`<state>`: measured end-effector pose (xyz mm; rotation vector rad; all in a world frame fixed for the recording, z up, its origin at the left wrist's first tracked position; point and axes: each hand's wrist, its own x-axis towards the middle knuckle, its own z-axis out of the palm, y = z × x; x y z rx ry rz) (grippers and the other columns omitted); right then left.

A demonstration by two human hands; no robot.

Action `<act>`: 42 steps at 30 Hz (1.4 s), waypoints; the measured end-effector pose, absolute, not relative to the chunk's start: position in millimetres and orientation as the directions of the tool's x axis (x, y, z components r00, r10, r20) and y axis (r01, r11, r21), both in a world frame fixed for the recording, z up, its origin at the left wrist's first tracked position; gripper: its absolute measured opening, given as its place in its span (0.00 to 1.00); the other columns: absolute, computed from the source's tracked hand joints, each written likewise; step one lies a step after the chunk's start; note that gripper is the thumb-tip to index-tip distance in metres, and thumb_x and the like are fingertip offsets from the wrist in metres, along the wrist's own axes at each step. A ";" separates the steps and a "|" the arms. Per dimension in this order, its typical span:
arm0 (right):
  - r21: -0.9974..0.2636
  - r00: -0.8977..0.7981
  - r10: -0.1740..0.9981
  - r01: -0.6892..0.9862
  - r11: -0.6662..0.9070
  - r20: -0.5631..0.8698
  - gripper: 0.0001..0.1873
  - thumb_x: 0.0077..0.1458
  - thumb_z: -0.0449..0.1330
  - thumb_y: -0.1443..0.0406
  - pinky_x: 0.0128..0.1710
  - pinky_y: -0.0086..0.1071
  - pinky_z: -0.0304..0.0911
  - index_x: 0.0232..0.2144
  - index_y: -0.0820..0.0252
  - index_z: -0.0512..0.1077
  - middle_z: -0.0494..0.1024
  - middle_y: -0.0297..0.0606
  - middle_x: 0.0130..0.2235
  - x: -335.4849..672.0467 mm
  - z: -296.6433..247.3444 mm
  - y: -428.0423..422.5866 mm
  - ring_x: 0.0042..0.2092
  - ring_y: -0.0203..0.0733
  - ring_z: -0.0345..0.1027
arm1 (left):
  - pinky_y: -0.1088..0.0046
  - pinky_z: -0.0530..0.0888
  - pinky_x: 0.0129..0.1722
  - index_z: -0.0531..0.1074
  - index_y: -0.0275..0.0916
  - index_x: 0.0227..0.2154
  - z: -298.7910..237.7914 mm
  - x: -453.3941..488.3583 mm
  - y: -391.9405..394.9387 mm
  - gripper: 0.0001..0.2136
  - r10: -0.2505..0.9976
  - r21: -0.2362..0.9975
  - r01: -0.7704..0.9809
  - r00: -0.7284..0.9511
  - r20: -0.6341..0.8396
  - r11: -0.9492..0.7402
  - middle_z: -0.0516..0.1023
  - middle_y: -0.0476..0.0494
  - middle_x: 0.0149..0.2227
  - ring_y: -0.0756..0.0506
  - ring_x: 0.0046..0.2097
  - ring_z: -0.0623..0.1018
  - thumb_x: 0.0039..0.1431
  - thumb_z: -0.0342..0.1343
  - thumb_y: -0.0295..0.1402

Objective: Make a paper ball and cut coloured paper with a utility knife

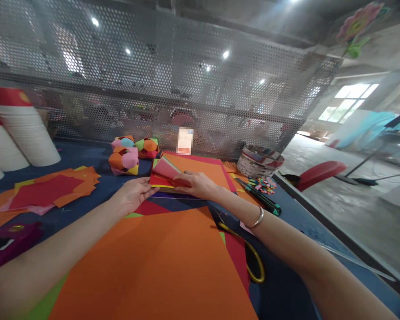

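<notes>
A stack of coloured paper [200,163] lies ahead of me, orange on top with red edges around it. Its near left part is turned back, showing a pink side [166,170]. My right hand [198,184] has its fingers closed on the turned-back sheets, and a silver bangle circles that wrist. At the stack's near left corner is my left hand [136,194], fingers apart, fingertips at the paper edge; I cannot tell whether they touch it. Nearer to me, a large orange sheet [156,266] covers red and green paper.
Yellow-handled scissors [258,262] lie right of the orange sheet. Beyond are a green-black cutter [263,200], small paper bits [265,184] and a woven basket [260,161]. Leftward are paper balls [124,160], cut sheets [50,189], stacked cups [25,129] and a purple tool [16,240].
</notes>
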<state>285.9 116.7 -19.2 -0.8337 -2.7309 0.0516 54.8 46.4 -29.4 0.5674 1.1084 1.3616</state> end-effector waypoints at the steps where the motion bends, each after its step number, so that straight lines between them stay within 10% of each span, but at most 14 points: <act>1: -0.118 -0.793 0.551 0.540 0.833 0.260 0.19 0.69 0.60 0.56 0.47 0.44 0.72 0.55 0.59 0.72 0.78 0.41 0.49 286.1 -19.3 117.1 0.44 0.44 0.75 | 0.68 0.81 0.40 0.74 0.36 0.47 -28.1 55.8 45.5 0.09 0.946 0.861 -0.474 -0.151 -0.287 0.185 0.78 0.44 0.46 0.48 0.41 0.80 0.67 0.60 0.32; 7: -0.124 -0.800 0.542 0.529 0.840 0.257 0.18 0.68 0.61 0.57 0.48 0.45 0.72 0.56 0.59 0.72 0.78 0.42 0.50 287.3 -20.1 119.7 0.46 0.45 0.75 | 0.73 0.81 0.38 0.75 0.33 0.41 -19.1 65.3 38.9 0.05 0.952 0.887 -0.419 -0.139 -0.273 0.194 0.79 0.45 0.44 0.49 0.41 0.80 0.64 0.60 0.21; 31: -0.123 -0.793 0.549 0.537 0.834 0.263 0.15 0.69 0.60 0.60 0.48 0.45 0.73 0.55 0.60 0.72 0.78 0.41 0.50 289.0 -21.1 118.6 0.46 0.44 0.76 | 0.60 0.80 0.45 0.72 0.37 0.52 -25.5 56.5 39.3 0.16 0.912 0.917 0.129 -0.224 -0.343 0.376 0.77 0.41 0.50 0.44 0.46 0.79 0.68 0.59 0.41; 42: -0.125 -0.785 0.552 0.540 0.832 0.281 0.14 0.69 0.61 0.61 0.50 0.46 0.73 0.54 0.60 0.73 0.78 0.41 0.51 288.4 -22.6 118.9 0.48 0.45 0.76 | 0.69 0.69 0.54 0.76 0.44 0.28 -23.9 43.2 34.1 0.15 0.957 0.825 0.563 -0.213 0.198 -0.046 0.76 0.45 0.39 0.38 0.52 0.76 0.40 0.68 0.16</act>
